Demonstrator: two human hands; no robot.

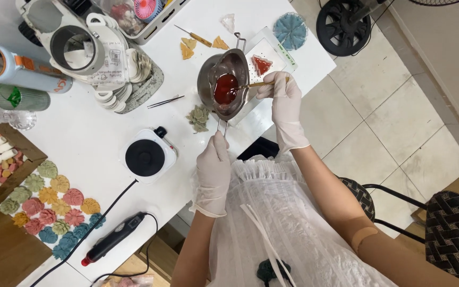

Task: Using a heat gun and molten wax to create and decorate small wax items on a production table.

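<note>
Gripping the wire handle of the small steel melting pot [224,79] of red liquid, the gloved left hand [212,172] held it directly ahead, while the right hand [284,98] pinched a wooden stick [256,84] reaching leftward into it.

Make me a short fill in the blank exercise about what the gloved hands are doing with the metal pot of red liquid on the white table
1. The left hand grips the handle of the small steel melting pot, which holds a ____ liquid.
2. The right hand dips a thin wooden-handled ____ into that pot.
3. Both hands wear white ____.
4. The round black hot plate in a white casing lies on the white table to the ____ of the left hand.

Missing words: red; stirring tool; gloves; left
</note>
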